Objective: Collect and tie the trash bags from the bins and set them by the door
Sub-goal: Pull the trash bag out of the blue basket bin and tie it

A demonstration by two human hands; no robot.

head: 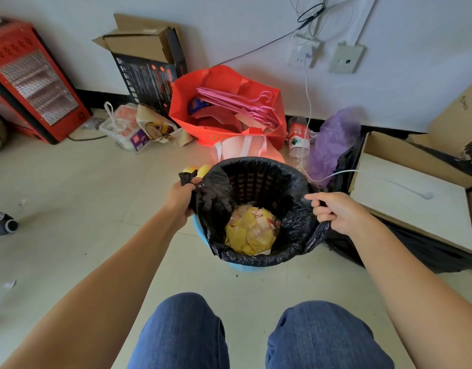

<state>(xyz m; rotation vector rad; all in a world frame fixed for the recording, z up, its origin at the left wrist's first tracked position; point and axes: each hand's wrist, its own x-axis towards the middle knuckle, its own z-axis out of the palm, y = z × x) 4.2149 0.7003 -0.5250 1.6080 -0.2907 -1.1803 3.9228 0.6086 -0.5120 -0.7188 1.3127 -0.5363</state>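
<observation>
The step in hand looks like freeing the black trash bag (pixel 290 235) from the bin (pixel 202 235), the first part of collecting it: the bag lines a blue bin that stands on the floor directly in front of the person's knees, and most of its edge is folded over the bin's rim. The left hand (pixel 180 199) grips a bunched corner of the bag at the left side of the bin, fingers curled round the plastic, while the right hand (pixel 336 213) pinches the bag's edge at the right side of the bin, with the forefinger stretched toward the middle. Inside the bag lies a low heap of yellow and pale scraps (pixel 252 230), so the load should be light. The next move, I judge, calls for peeling the far and near edges off the rim, drawing both handfuls together above the bin, and lifting straight up before knotting; the thin plastic could snag on the rim. Counted: one bin, one black bag in it, two hands on it. Behind the bin stand one red bag (pixel 186 102) holding pink hangers, one plastic bottle (pixel 298 134) and one purple bag (pixel 333 139); far left of the bin is one red heater (pixel 29 78). The door is not in view.
</observation>
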